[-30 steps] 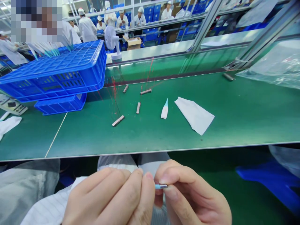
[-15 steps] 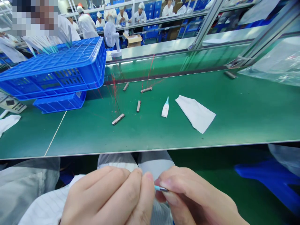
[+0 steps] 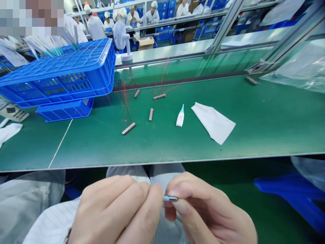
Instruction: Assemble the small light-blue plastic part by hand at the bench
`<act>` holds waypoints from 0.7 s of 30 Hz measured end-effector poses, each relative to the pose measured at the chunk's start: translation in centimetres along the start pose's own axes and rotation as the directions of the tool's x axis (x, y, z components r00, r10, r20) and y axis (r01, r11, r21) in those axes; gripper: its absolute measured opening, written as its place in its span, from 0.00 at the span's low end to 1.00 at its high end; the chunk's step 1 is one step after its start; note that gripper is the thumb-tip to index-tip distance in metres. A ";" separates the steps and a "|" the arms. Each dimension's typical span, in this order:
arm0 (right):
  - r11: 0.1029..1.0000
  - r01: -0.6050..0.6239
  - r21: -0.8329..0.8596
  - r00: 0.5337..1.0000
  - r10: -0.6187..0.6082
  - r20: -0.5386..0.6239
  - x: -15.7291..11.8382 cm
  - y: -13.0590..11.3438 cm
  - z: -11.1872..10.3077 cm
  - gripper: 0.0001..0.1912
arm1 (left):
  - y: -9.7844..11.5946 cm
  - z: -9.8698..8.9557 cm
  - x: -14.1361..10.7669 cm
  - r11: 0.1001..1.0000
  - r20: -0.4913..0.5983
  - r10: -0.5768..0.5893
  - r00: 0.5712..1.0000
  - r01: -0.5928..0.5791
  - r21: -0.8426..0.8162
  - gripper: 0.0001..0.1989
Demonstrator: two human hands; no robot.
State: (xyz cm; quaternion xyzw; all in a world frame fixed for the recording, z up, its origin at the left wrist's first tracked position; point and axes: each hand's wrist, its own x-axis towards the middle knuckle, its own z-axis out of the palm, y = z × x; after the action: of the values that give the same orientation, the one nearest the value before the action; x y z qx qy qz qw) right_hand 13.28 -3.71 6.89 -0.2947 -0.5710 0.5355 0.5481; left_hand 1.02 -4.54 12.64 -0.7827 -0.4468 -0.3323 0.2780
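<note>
Over my lap, below the table edge, my left hand is closed around a digital thermometer. Only its light-blue tip with a metal end shows; the body is hidden in the fingers. My right hand pinches the metal end between thumb and forefinger, its other fingers curled beneath. On the green table beyond lies another thermometer, white with a light-blue tip. To its right is a white cloth or paper sheet.
Several small metal strips, one of them a dark strip, lie on the green table with thin red wires. A blue basket holding thermometers stands at left on a smaller blue bin. Clear plastic lies at right; co-workers sit behind.
Both hands have risen slightly, and the thermometer tip has shifted a little left and up. My right fingers have opened out somewhat, showing more of the metal end.
</note>
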 end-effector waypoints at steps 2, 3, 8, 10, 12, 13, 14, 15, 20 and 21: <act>0.995 -0.059 0.085 0.996 0.054 0.066 0.2 0.1 -0.2 0.09 | 0.1 0.0 0.1 1.000 0.014 -0.031 0.999 0.031 -0.003 0.22; 0.988 -0.088 0.125 0.994 0.078 0.080 0.2 0.2 -0.3 0.08 | 0.2 0.0 0.1 0.999 0.030 -0.049 0.998 0.050 -0.003 0.22; 0.950 -0.180 0.254 0.982 0.159 0.100 0.1 0.6 -0.4 0.06 | 0.7 0.0 -0.4 0.992 0.032 -0.127 0.991 0.127 -0.006 0.21; 0.940 -0.190 0.282 0.980 0.168 0.102 0.1 0.6 -0.5 0.05 | 0.9 0.1 -0.9 0.988 0.000 -0.151 0.989 0.151 -0.034 0.19; 0.919 -0.236 0.316 0.971 0.207 0.122 0.1 0.6 -0.6 0.05 | 1.1 0.2 -1.4 0.981 -0.001 -0.179 0.984 0.178 -0.070 0.17; 0.903 -0.263 0.339 0.964 0.231 0.134 0.2 0.5 -0.6 0.05 | 1.2 0.3 -1.6 0.977 0.005 -0.192 0.981 0.192 -0.095 0.16; 0.886 -0.293 0.360 0.955 0.255 0.150 0.2 0.5 -0.6 0.05 | 1.3 0.4 -1.8 0.971 0.011 -0.210 0.978 0.210 -0.116 0.15; 0.869 -0.315 0.381 0.948 0.273 0.161 0.3 0.5 -0.5 0.05 | 1.4 0.4 -2.0 0.964 0.006 -0.231 0.973 0.230 -0.135 0.14; 0.829 -0.350 0.436 0.937 0.302 0.179 0.3 0.5 -0.4 0.04 | 1.6 0.3 -2.7 0.920 0.090 -0.310 0.946 0.323 -0.223 0.10; 0.821 -0.358 0.444 0.933 0.306 0.187 0.3 0.6 -0.4 0.04 | 1.5 0.3 -2.7 0.903 0.144 -0.314 0.938 0.342 -0.259 0.10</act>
State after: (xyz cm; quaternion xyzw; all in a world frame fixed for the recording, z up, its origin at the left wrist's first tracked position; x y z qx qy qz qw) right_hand 13.46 -3.18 6.39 -0.2187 -0.3921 0.7602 0.4697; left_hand 1.40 -6.41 10.18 -0.7432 -0.5337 -0.3952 0.0820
